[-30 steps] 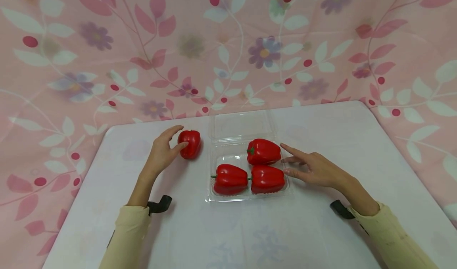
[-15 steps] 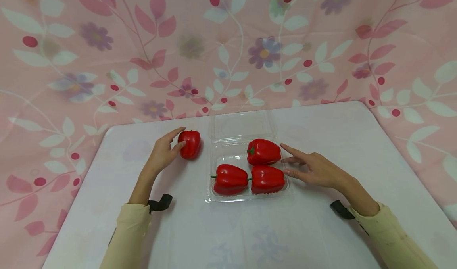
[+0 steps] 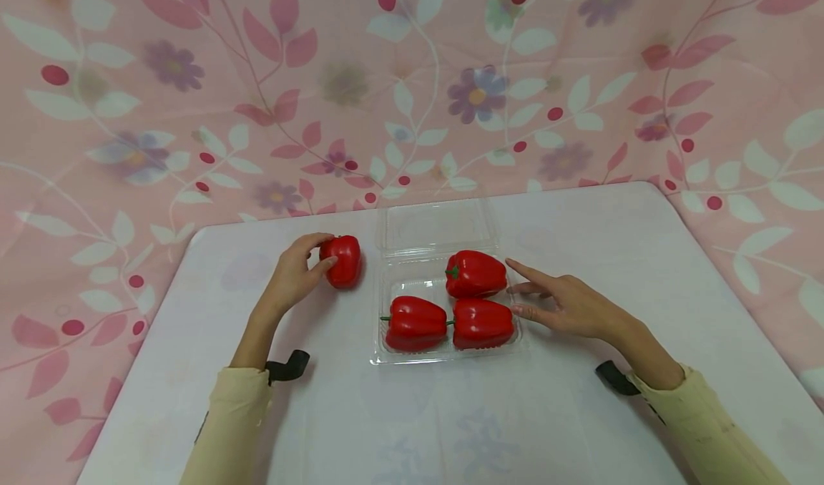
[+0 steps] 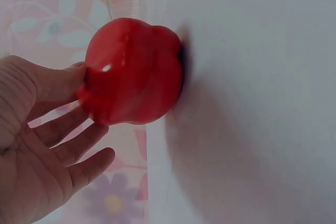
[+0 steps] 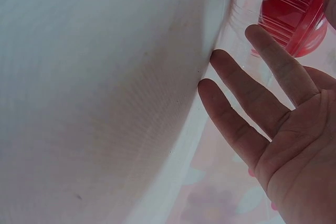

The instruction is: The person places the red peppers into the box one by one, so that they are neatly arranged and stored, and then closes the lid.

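On the left of the table, my left hand (image 3: 293, 276) pinches a red bell pepper (image 3: 345, 263) between thumb and fingers. In the left wrist view that bell pepper (image 4: 134, 72) sits on or just at the tabletop, the thumb across its near side. A clear plastic clamshell box (image 3: 412, 358) stands mid-table with its lid (image 3: 438, 226) laid back. Three more bell peppers lie inside: one at back right (image 3: 476, 275), one at front right (image 3: 483, 323), one at front left (image 3: 415, 324). My right hand (image 3: 573, 306) has extended fingers at the box's right side; the right wrist view shows nothing held.
The white table (image 3: 450, 420) ends at a pink floral cloth (image 3: 412, 77) behind it. Inside the box, the back left part (image 3: 412, 283) shows bare plastic. Dark wrist-camera mounts (image 3: 288, 367) stick out beside both sleeves.
My left fingers have closed in on the loose bell pepper from its left, and it has shifted very slightly. The right hand and the box stay where they were.
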`<state>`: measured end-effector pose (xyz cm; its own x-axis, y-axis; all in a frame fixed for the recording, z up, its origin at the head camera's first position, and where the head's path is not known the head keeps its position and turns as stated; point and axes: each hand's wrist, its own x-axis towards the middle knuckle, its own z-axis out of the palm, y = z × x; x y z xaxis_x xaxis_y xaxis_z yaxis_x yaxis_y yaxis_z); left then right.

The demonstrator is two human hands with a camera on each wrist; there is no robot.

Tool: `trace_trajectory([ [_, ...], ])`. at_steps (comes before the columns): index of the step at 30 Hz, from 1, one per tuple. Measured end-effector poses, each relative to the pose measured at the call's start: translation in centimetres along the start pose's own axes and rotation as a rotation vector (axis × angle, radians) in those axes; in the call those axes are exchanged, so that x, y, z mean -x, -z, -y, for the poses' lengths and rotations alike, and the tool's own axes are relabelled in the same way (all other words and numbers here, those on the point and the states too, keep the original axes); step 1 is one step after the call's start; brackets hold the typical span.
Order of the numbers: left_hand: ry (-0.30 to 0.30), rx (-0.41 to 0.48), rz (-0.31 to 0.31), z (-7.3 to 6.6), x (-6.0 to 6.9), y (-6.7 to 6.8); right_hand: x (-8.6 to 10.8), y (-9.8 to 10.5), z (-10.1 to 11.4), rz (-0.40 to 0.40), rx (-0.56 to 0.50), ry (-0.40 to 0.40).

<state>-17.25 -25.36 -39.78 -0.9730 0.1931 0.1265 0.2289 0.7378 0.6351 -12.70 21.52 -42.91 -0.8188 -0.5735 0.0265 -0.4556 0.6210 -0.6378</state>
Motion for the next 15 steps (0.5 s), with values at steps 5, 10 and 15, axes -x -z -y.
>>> trace_trajectory([
  [5,0.017,0.013,-0.015,0.17,0.06,-0.09,0.01,0.02,0.05,0.004,0.003,-0.003],
  [10,0.027,0.012,-0.028,0.35,0.27,-0.19,0.01,0.03,0.04,0.007,0.000,-0.003],
  [15,0.046,-0.016,-0.030,0.37,0.54,-0.24,-0.03,0.01,0.00,0.007,0.001,0.001],
])
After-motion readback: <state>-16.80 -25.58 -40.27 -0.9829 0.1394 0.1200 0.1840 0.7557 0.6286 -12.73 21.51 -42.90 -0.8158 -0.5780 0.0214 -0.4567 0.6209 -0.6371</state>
